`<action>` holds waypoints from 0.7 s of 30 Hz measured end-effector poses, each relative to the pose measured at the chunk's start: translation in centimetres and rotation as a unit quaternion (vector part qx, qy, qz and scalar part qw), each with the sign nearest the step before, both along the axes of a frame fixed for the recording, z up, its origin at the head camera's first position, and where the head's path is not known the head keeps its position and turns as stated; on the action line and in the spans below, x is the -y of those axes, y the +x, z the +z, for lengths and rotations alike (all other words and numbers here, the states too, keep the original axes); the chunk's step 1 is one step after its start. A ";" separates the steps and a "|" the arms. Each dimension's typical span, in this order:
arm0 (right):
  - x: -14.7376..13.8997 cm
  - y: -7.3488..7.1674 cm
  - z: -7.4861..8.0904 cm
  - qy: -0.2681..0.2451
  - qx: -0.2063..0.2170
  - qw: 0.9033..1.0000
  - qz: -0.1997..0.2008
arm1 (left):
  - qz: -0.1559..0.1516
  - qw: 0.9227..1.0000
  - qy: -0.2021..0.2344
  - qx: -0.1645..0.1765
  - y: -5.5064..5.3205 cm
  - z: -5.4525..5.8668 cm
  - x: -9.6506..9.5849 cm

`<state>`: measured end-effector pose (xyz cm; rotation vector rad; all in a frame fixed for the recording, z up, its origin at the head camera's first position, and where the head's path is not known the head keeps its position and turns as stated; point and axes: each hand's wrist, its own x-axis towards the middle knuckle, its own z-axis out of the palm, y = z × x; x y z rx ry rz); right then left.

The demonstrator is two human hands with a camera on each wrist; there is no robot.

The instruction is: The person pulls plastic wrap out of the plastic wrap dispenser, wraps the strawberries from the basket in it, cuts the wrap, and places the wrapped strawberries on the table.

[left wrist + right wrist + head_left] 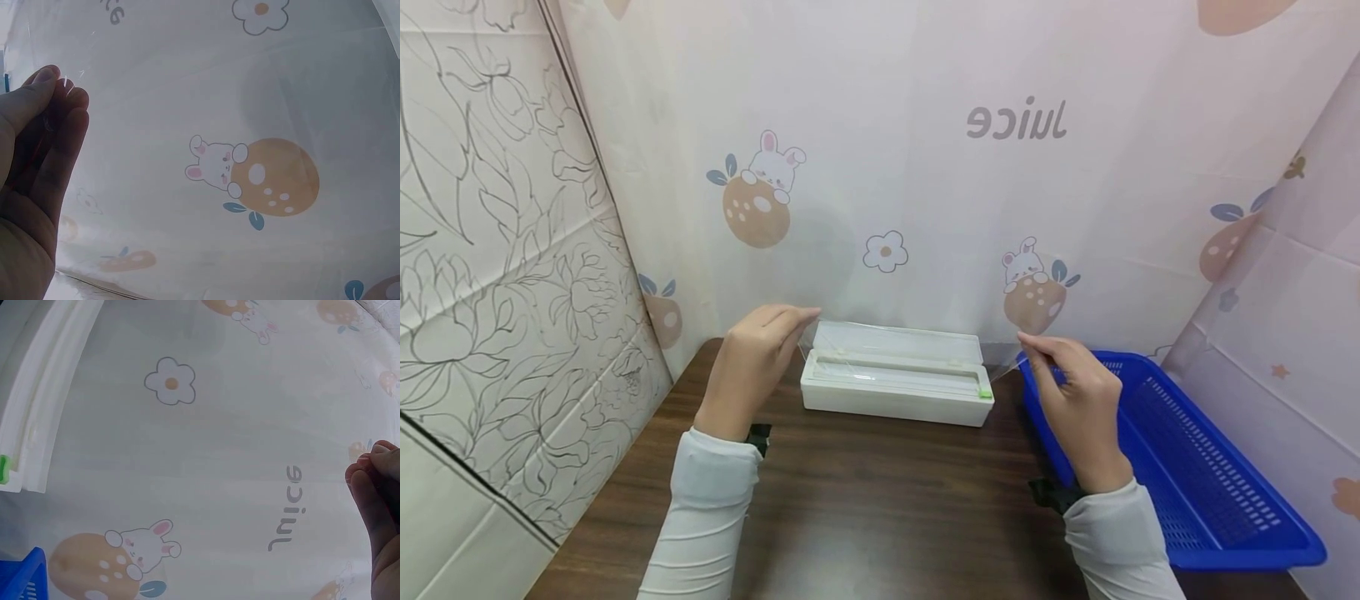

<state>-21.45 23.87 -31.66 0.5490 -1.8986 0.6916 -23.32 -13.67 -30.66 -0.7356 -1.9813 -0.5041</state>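
Note:
A white cling film dispenser box (pixel 895 403) sits on the table with its lid (pixel 917 343) raised at the back. Clear cling film (pixel 835 346) rises from the box and spans the space between both hands; much of it is too transparent to trace. My left hand (pixel 751 367) pinches one corner of the film above the box's left end. Beyond the right end, my right hand (pixel 1078 396) pinches the other corner between thumb and fingers. A small green slider (pixel 985 394) sits at the right end of the box's front edge.
To the right, a blue plastic basket (pixel 1206 546) stands partly beneath my right forearm. The dark wooden table (pixel 880 500) reaches back to a printed curtain (pixel 887 183). A flower-patterned panel (pixel 512 250) borders the left side.

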 end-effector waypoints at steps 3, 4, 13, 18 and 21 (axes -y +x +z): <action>0.0 0.1 0.2 0.003 -0.002 1.000 -0.001 | 0.001 1.000 -0.001 -0.003 0.1 0.1 0.1; 0.0 0.2 0.3 0.004 -0.001 1.000 -0.002 | 0.001 1.000 -0.001 -0.004 0.1 0.2 0.1; 0.0 0.7 0.7 0.011 -0.007 1.000 0.001 | -0.006 1.000 0.005 -0.009 0.4 0.5 0.1; 0.0 0.9 0.9 0.010 -0.009 1.000 0.001 | 0.000 1.000 0.003 -0.010 0.8 0.7 0.1; 0.0 1.0 1.0 0.010 -0.008 1.000 0.001 | 0.003 1.000 0.003 -0.013 1.0 0.8 0.1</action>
